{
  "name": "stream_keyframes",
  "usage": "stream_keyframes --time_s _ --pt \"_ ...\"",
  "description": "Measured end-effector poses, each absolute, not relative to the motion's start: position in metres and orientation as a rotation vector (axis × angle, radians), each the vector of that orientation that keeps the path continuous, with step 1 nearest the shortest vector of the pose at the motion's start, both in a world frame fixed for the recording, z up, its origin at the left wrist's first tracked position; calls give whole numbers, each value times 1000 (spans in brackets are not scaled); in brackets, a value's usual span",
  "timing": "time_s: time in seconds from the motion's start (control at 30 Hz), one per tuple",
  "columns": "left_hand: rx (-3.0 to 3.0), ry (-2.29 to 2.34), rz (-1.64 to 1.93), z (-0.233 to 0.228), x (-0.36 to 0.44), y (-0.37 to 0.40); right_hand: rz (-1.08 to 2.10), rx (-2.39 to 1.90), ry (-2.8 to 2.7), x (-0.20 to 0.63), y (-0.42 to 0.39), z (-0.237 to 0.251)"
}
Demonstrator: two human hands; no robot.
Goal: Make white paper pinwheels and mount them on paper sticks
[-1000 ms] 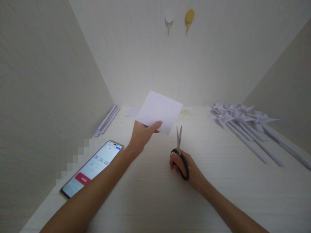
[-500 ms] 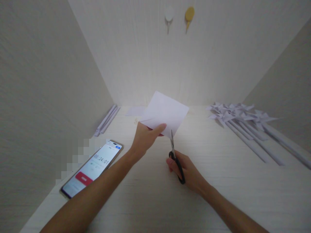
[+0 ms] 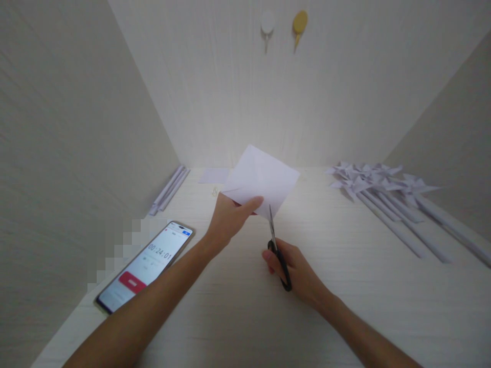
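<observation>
My left hand [image 3: 228, 217] pinches the near edge of a white square sheet of paper [image 3: 263, 176] and holds it tilted above the pale wooden table [image 3: 345, 276]. My right hand [image 3: 295, 268] grips black-handled scissors [image 3: 276, 245] with the blades pointing up and away. The blade tips touch the paper's near corner, just right of my left thumb.
A phone [image 3: 148, 263] with a running timer lies at the near left. Rolled paper sticks [image 3: 169, 190] lie along the left wall. Several white paper pinwheels [image 3: 378, 186] on long sticks lie at the right. A small white sheet [image 3: 213, 175] lies at the back. Two hooks [image 3: 284, 25] hang on the back wall.
My right hand moved the scissors left and up to the paper's near corner. My left hand turned the sheet slightly to the right.
</observation>
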State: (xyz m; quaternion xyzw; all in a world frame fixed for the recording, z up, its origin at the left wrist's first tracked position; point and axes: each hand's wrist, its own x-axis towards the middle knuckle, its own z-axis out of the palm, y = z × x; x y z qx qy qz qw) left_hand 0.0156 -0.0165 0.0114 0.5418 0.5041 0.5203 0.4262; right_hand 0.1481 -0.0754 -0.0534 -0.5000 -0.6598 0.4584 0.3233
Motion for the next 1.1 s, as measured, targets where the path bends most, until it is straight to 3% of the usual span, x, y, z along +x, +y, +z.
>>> stream_keyframes --time_s 1.1 --pt "1324 1189 1290 9 15 -16 1078 -1410 -1779 148 -73 -60"
